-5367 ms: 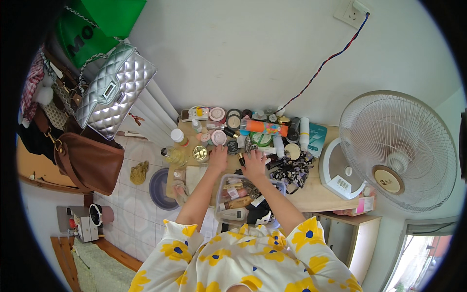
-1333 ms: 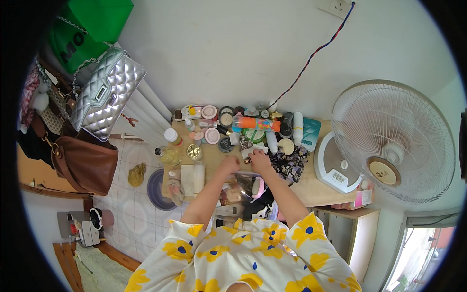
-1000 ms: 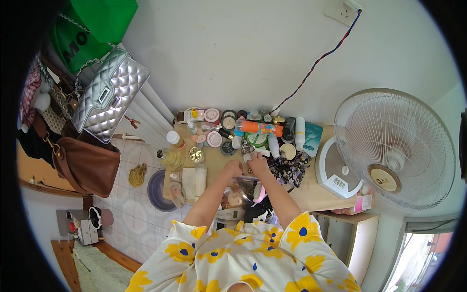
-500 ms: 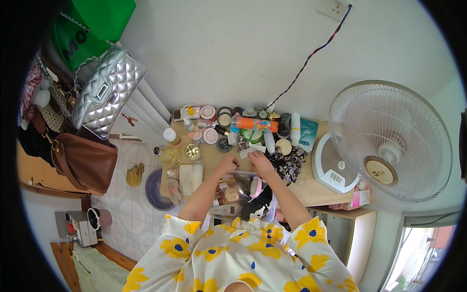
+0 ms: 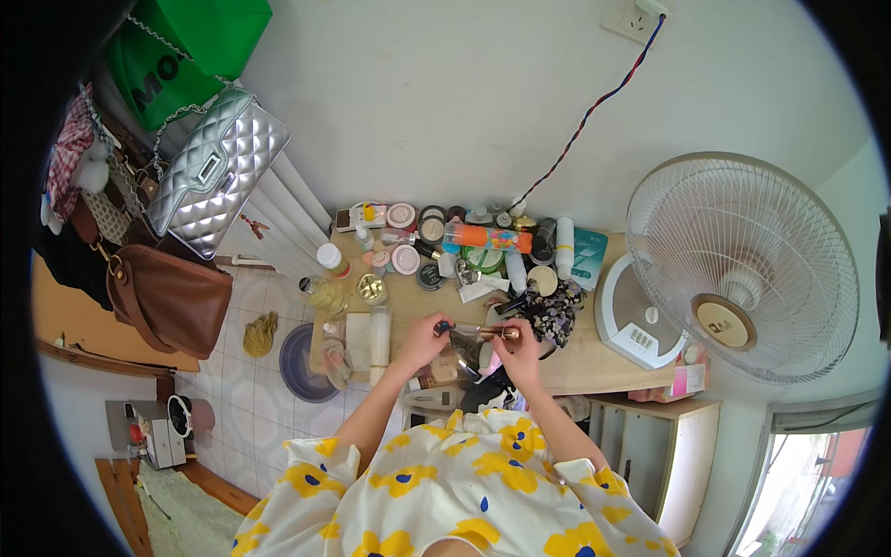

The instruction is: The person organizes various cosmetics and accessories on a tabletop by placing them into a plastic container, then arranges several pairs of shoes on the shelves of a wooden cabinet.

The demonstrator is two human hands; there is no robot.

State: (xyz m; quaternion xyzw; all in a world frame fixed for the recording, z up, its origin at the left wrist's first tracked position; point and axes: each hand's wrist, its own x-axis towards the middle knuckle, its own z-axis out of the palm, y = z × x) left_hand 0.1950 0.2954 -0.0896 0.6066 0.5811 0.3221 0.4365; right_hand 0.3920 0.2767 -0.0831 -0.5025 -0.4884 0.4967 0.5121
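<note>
While the slim tube (image 5: pixel 484 331) spans the gap between your hands at the centre of the frame, its coppery end shines smooth and the stretch beside it looks clear. Beneath it lies the pale wood of your counter (image 5: pixel 603 360). Just to the upper right sits the pouch (image 5: pixel 554 317), crumpled dark cloth with a floral print. Farther up, an orange canister (image 5: pixel 487 238) lies on its side among round compacts and small bottles, and a shiny round tin (image 5: pixel 372 289) sits to the left. Quilted silver fabric makes up the bag (image 5: pixel 223 172) at upper left; the fan (image 5: pixel 742 269) at right is a wire cage.

Your forearms rise from the lower part of the frame and lean inward, hands level with each other. Your left hand (image 5: pixel 427 341) pinches the tube's dark end, fingers curled in; your right hand (image 5: pixel 517 345) grips the coppery end.

Your fingers hide both tips, and you cannot tell whether the tube is one piece or two. Your white shirt (image 5: pixel 399 487), dotted with yellow flowers, covers part of the heap (image 5: pixel 441 373) below your hands. At upper left, the frame cuts off a green bag (image 5: pixel 223 32).
</note>
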